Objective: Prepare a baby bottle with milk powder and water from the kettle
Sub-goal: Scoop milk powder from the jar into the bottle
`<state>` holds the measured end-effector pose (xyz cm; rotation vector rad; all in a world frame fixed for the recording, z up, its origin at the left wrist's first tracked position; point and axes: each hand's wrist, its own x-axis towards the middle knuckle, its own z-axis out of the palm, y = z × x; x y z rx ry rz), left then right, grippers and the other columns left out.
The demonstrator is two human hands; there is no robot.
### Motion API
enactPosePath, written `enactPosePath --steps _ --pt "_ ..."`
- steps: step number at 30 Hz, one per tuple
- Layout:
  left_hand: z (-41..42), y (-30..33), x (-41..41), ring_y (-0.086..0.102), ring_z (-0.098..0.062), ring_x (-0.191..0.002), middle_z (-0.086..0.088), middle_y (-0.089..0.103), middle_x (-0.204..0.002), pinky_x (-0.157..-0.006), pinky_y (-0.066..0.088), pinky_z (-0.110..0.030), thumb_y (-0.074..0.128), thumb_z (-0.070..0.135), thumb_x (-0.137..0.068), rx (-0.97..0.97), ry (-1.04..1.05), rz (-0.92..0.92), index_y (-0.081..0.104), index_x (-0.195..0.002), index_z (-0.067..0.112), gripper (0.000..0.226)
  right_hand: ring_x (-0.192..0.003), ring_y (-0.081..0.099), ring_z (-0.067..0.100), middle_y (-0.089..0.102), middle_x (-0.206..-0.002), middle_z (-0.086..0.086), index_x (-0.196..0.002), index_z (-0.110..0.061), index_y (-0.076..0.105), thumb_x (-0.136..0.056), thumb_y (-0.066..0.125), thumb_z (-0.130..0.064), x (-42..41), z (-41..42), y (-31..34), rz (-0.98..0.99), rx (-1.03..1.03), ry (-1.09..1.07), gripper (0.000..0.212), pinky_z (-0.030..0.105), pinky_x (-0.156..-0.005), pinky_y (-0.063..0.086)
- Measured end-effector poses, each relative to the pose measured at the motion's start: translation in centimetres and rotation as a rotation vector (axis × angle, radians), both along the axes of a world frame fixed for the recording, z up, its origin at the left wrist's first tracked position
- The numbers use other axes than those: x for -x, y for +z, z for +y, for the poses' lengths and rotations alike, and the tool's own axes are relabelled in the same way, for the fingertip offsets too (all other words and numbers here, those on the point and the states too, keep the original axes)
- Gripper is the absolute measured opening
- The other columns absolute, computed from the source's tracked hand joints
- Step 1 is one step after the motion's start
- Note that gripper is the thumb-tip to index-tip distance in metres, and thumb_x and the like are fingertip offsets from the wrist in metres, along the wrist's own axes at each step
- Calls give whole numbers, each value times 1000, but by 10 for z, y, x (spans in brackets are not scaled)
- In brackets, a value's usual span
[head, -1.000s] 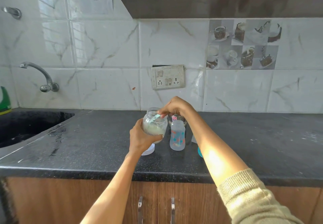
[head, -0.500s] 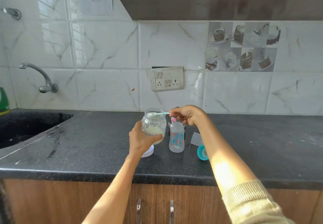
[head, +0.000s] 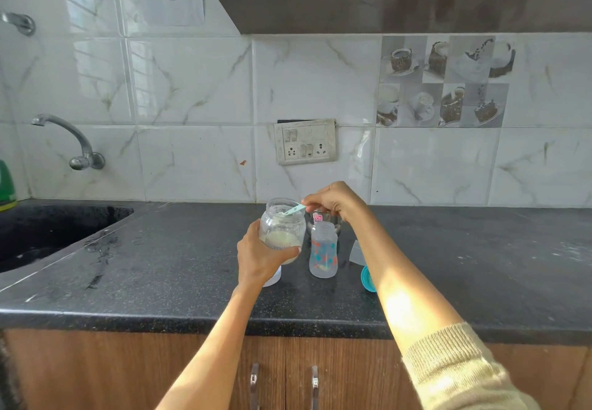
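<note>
**Scoop at the jar mouth, bottle waiting just to its right**

The right hand (head: 333, 199) is pinched shut on the handle of a pale green scoop (head: 293, 210), whose bowl end sits at the mouth of the jar (head: 282, 233). The scoop lies almost level, its long axis running from the fingers down-left into the jar opening. Whether it carries powder cannot be told for certain, though something pale shows at its tip. The left hand (head: 259, 254) is wrapped closed around the jar's lower half, holding it lifted off the counter (head: 160, 265) and roughly upright; a layer of cream-coloured milk powder fills the bottom of the jar.

The baby bottle (head: 323, 251) stands open and upright on the counter just to the right of the jar, directly below the right hand's wrist. So the coming move looks like a short carry to the right: the scoop bowl has to leave the jar mouth and come over the bottle's narrower neck, then tip. The right hand is the nearer one and already holds the tool.

Counted: one jar, one scoop, one bottle. A white lid (head: 272, 280) lies on the counter under the left hand, a teal ring (head: 366, 278) and a clear cap (head: 357, 252) lie to the right of the bottle, partly behind the right forearm. A glass vessel (head: 323, 219) stands behind the bottle; what it is cannot be told. No kettle can be made out.
</note>
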<state>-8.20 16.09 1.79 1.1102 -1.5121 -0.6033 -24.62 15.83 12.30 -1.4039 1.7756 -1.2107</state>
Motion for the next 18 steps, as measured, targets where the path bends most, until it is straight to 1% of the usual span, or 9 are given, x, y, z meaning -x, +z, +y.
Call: enactPosePath --steps 2,3,4,5,7,8,10,14,18 --pt "0 1 -2 57 -15 -95 3 63 -108 -77 47 -25 89 28 -52 2 6 2 54 -121 17 78 -64 44 10 70 -73 2 -80 -6 75 -75 76 -20 1 -3 0 -15 -33 -4 15 18 -46 30" --pt "-1 1 -3 58 -15 -95 3 63 -108 -77 47 -25 89 28 -52 1 11 5 54 -121 16 78 -65 44 11 71 -76 3 -72 -11 74 -74 77 -22 2 -4 -1 -36 -53 -2 12 19 -47 30" --pt "-1 1 -5 58 -15 -95 3 63 -107 -77 47 -24 89 29 -52 0 13 7 54 -121 16 78 -63 43 10 71 -74 1 -67 -13 73 -75 76 -22 4 -4 -3 -72 -73 8 13 19 -47 29" --pt "-1 0 -6 58 -15 -95 3 63 -107 -76 46 -24 88 30 -52 -3 15 9 55 -121 16 78 -60 41 8 70 -67 -2 -65 -14 70 -77 75 -22 5 -3 -5 -118 -89 26 15 19 -46 28" --pt "-2 -1 -7 58 -15 -94 3 63 -106 -74 44 -23 88 30 -53 -9 15 13 55 -119 16 76 -56 38 5 66 -52 -8 -69 -14 65 -81 71 -20 6 0 -10 -221 -120 69 16 17 -44 26" --pt "-2 -2 -7 58 -15 -93 3 63 -105 -73 44 -23 88 30 -53 -10 13 10 55 -119 16 75 -55 38 5 65 -48 -9 -71 -14 63 -83 70 -19 7 2 -13 -273 -130 79 15 16 -44 25" --pt "-3 -4 -6 58 -16 -93 3 63 -104 -73 43 -23 88 29 -53 -13 12 0 56 -116 17 72 -53 40 4 64 -47 -8 -73 -15 62 -83 70 -19 11 4 -16 -349 -141 86 14 15 -43 25" --pt "-10 -3 -3 59 -17 -94 5 63 -100 -74 44 -26 89 32 -52 -24 11 -18 57 -111 17 68 -33 42 1 64 -47 -8 -70 -15 61 -84 70 -18 18 6 -15 -500 -134 97 16 13 -39 23" --pt "-26 4 -5 57 -17 -92 3 61 -101 -72 42 -24 88 32 -55 -50 35 -23 54 -111 15 67 -34 42 1 64 -48 -6 -71 -12 63 -84 69 -14 34 12 -5 -604 -54 100 14 13 -39 25"
